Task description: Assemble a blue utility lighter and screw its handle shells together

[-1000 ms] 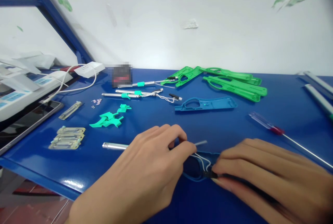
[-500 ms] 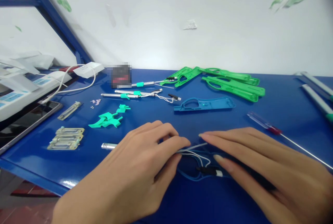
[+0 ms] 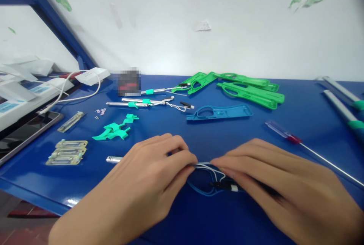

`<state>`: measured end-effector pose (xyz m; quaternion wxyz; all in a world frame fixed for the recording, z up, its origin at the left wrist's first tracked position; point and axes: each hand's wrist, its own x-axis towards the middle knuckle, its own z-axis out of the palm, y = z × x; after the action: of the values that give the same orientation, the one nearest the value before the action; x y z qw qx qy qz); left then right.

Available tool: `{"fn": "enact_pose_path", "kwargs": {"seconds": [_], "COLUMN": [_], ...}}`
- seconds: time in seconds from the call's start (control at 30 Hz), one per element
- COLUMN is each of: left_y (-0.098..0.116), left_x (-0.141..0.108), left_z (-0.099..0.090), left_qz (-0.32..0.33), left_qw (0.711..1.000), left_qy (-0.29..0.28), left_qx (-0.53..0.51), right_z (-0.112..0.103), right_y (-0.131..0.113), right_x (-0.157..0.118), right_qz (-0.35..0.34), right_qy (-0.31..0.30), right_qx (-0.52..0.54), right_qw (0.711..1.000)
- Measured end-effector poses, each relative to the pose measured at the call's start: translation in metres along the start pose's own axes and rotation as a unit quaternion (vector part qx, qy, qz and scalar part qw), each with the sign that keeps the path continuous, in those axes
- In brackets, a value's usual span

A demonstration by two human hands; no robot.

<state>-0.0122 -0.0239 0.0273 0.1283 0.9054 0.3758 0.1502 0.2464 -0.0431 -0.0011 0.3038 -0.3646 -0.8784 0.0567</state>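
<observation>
Near the front of the table lies a blue plastic shell (image 3: 199, 190) with an oval loop. My left hand (image 3: 153, 176) pinches a silver rod (image 3: 113, 159), whose end sticks out to the left, at the point where thin white wires (image 3: 212, 168) come out. My right hand (image 3: 273, 184) has thumb and fingertips pressed together at the wires' right end, over the shell. A black connector with a white tip (image 3: 224, 186) rests in the shell beneath the right fingers. The right part of the shell is hidden by my right hand.
Behind lie another blue shell (image 3: 227, 112), green shells (image 3: 250, 95), rods with teal clips (image 3: 136, 104) and loose teal pieces (image 3: 113, 131). A screwdriver (image 3: 290, 137) is at right. Clear plastic parts (image 3: 66, 153), a phone (image 3: 31, 135) and a power strip (image 3: 31, 93) are at left.
My right hand has moved left, closer to my left hand, and its thumb and fingertips have closed on the wire end that stuck out before. The view has shifted slightly.
</observation>
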Motion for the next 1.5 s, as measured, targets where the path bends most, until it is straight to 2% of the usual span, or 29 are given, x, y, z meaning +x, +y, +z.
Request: {"fn": "enact_pose_path", "kwargs": {"seconds": [0.3, 0.47, 0.67, 0.77, 0.93, 1.1, 1.17, 1.37, 1.5], "left_y": [-0.001, -0.002, -0.001, -0.001, 0.002, 0.004, 0.005, 0.004, 0.005], "left_x": [0.000, -0.004, -0.008, -0.008, -0.007, -0.010, -0.011, -0.010, -0.008], "left_z": [0.004, 0.002, 0.001, 0.002, 0.001, 0.001, 0.002, 0.005, 0.006], "left_qz": [-0.001, -0.004, 0.002, 0.011, 0.020, 0.010, 0.010, 0.019, 0.029], "left_qw": [1.000, 1.000, 1.000, 1.000, 1.000, 1.000, 1.000, 1.000, 0.999], "left_qy": [-0.011, -0.023, -0.025, -0.021, -0.002, -0.002, -0.004, -0.005, -0.001], "left_qx": [0.001, -0.003, 0.003, 0.021, 0.020, 0.011, 0.009, 0.007, 0.017], "right_z": [0.004, 0.005, 0.003, 0.000, 0.000, 0.000, -0.001, -0.006, -0.006], "right_y": [0.009, 0.007, 0.003, 0.002, 0.006, 0.012, 0.013, 0.013, 0.008], "right_x": [-0.024, -0.024, -0.017, -0.017, -0.020, -0.021, -0.022, -0.019, -0.008], "right_qz": [-0.019, -0.029, -0.068, -0.064, -0.071, -0.053, -0.048, -0.015, -0.018], "right_qy": [-0.015, -0.038, -0.027, -0.051, -0.017, -0.059, -0.059, -0.043, 0.005], "right_qx": [-0.015, -0.060, -0.118, -0.105, -0.099, -0.022, -0.008, -0.035, -0.018], "right_qw": [1.000, 0.997, 0.990, 0.991, 0.992, 0.997, 0.997, 0.998, 1.000]}}
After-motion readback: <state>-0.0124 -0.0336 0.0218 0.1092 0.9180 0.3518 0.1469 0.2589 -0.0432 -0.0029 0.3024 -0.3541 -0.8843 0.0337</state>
